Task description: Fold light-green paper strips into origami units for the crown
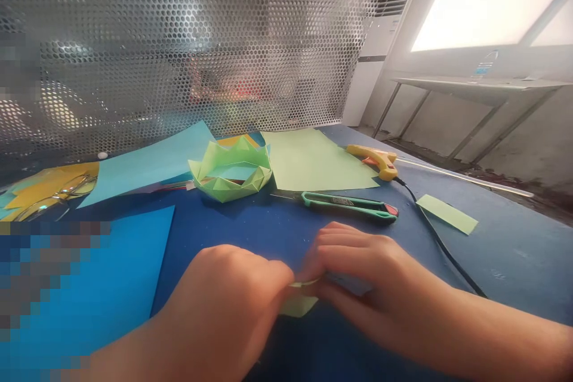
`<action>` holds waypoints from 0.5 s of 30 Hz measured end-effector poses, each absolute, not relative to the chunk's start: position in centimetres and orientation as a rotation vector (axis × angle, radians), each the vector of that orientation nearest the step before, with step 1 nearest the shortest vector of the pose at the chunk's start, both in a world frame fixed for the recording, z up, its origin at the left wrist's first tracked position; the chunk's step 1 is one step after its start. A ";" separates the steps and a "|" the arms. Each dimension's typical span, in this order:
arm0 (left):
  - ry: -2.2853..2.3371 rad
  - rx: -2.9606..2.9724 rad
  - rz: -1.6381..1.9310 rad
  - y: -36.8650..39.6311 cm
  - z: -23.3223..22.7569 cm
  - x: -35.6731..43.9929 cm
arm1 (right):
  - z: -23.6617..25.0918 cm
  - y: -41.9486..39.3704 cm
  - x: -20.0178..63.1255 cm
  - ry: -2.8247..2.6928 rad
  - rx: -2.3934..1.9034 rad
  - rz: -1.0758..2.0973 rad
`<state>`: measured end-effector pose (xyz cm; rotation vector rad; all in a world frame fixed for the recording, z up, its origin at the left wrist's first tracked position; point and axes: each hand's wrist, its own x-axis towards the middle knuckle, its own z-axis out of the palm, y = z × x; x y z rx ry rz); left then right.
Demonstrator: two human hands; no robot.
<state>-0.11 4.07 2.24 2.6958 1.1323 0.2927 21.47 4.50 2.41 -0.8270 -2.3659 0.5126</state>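
You hold a small pale green paper [301,304] between your two hands, low over the blue tabletop [514,250]. Your left hand [242,295] is curled nearly closed, its thumb and bent fingers pinching the paper's left end. Your right hand [358,265] has its fingers bent together and its thumb beneath them, the tips closed on the right end; they are slightly blurred, so you cannot tell exactly how each fingertip sits. The paper bends between your two grips, and part of it hangs below them.

Just beyond your right hand lies a green utility knife [349,206], its blade out and pointing to your left. Farther beyond your hands, near the knife's tip, sits a green folded paper bowl [224,189] with a pointed rim. To its right, behind the knife, a large pale green sheet [313,158] lies flat, with a yellow glue gun [387,164] at its right edge. The gun's black cord [441,242] runs down past your right hand toward your forearm, and a pale green strip [447,213] lies beside it, farther right. To the left of your left hand is a bright blue sheet [147,256]; beyond that, a light blue sheet [147,161] and a pair of glasses [62,194].
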 end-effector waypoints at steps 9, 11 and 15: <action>1.204 2.617 0.176 4.1 3.2 0.1 | 2.3 4.9 21.5 -2.308 -0.951 0.733; 1.223 2.527 0.246 4.0 3.7 0.1 | 2.5 4.8 21.3 -2.240 -0.951 0.711; 1.233 2.402 0.332 4.1 5.0 0.1 | 2.7 4.5 21.1 -2.148 -0.953 0.714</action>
